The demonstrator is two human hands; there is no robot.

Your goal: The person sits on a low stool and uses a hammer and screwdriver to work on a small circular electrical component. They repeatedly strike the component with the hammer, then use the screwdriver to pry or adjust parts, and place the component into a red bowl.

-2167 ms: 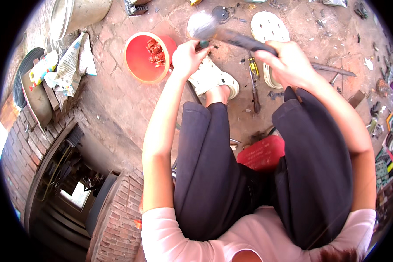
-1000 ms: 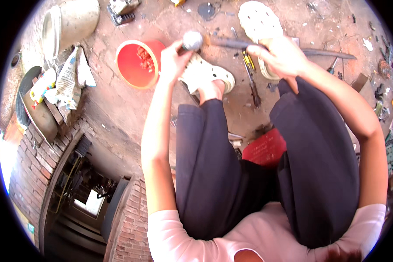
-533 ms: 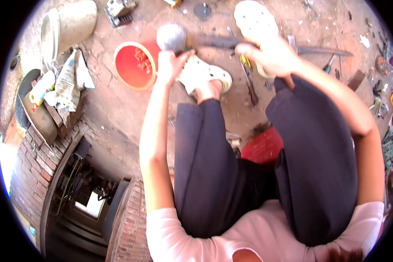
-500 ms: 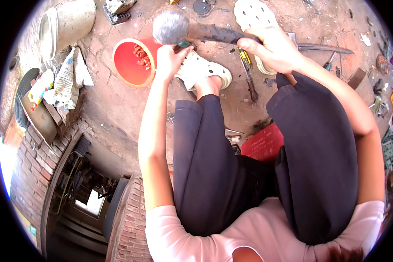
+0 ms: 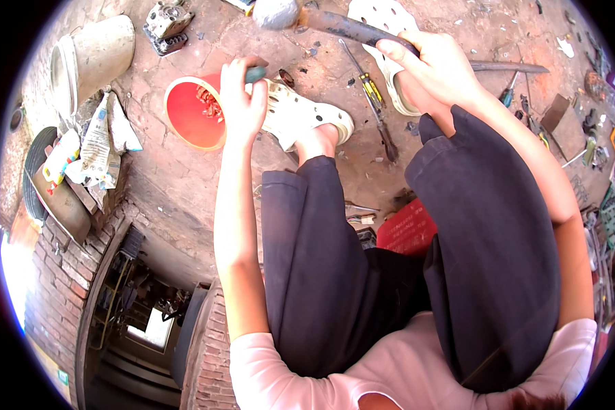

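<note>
My right hand [image 5: 439, 65] is wrapped round the dark handle of a hammer [image 5: 362, 29]. The hammer's rounded grey head [image 5: 275, 12] is at the top of the view, beyond my left hand. My left hand [image 5: 244, 102] is beside the rim of a red bucket [image 5: 173, 134], its fingers closed on a small grey-green piece [image 5: 255, 74] whose kind I cannot make out. Reddish, copper-coloured scraps [image 5: 208, 102] lie in the bucket. Just right of the left hand, a dark brown ring-like piece [image 5: 286, 78] sits past the toe of my white clog [image 5: 297, 113].
A yellow-handled screwdriver [image 5: 370, 89] and other tools lie between my feet. Farther left stand a dirty white bucket [image 5: 102, 55] and a metal machine part [image 5: 167, 24]. A red object [image 5: 408, 229] is between my legs. Parts and circuit boards [image 5: 613, 219] crowd the right edge.
The hammer has moved up and away from my left hand. My left hand has shifted left with the grey-green piece, and the dark brown ring-like piece now shows. The view has tilted slightly.
</note>
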